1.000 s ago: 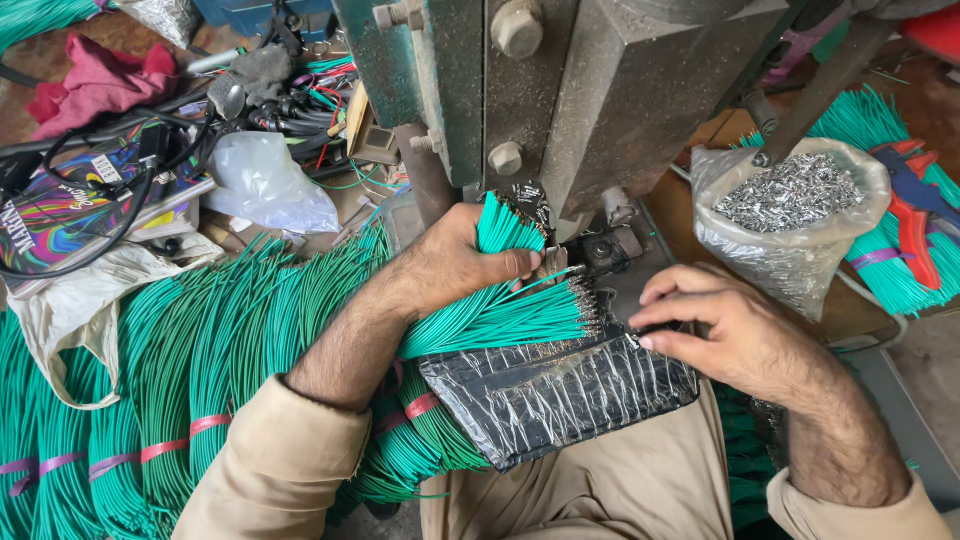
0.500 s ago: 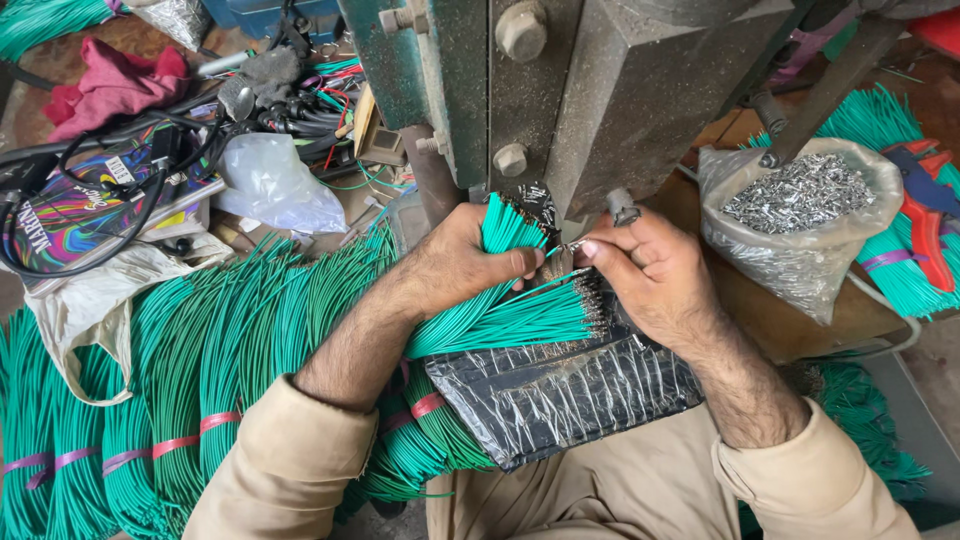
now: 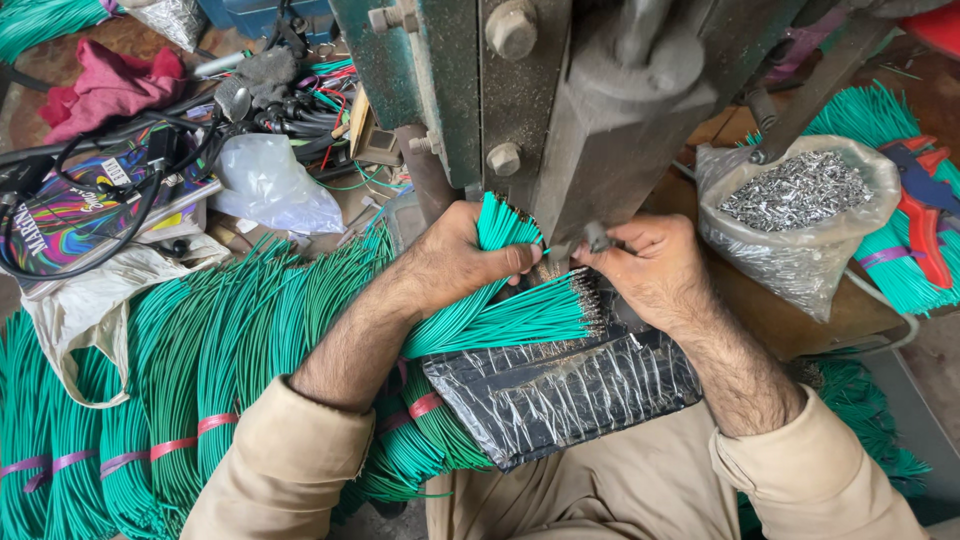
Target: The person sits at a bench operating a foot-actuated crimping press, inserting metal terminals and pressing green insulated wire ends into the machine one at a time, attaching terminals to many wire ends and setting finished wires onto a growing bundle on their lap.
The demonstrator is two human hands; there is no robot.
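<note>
Left hand [image 3: 455,262] is clamped tight around a bundle of green wires [image 3: 500,228], their tips fanning up toward twelve o'clock, right against the base of the grey-green press machine [image 3: 560,110]. Right hand [image 3: 645,268] is pinched shut at the machine's tool point, fingertips [image 3: 600,255] together on something too small to make out, possibly a single wire end. Just below both hands, a second sheaf of green wires with metal tips [image 3: 530,315] lies across a black plastic-wrapped pad [image 3: 560,390] on the person's lap, tips pointing to three o'clock. At nine o'clock, big banded bundles of green wire [image 3: 200,370] are piled up, tied with pink bands. Out at two o'clock sits a clear bag of small metal terminals [image 3: 795,200], with red-handled pliers [image 3: 920,215] just beyond it. Up at ten o'clock there is clutter: a crumpled white plastic bag [image 3: 270,185], black cables [image 3: 90,190] and a maroon cloth [image 3: 110,85].
</note>
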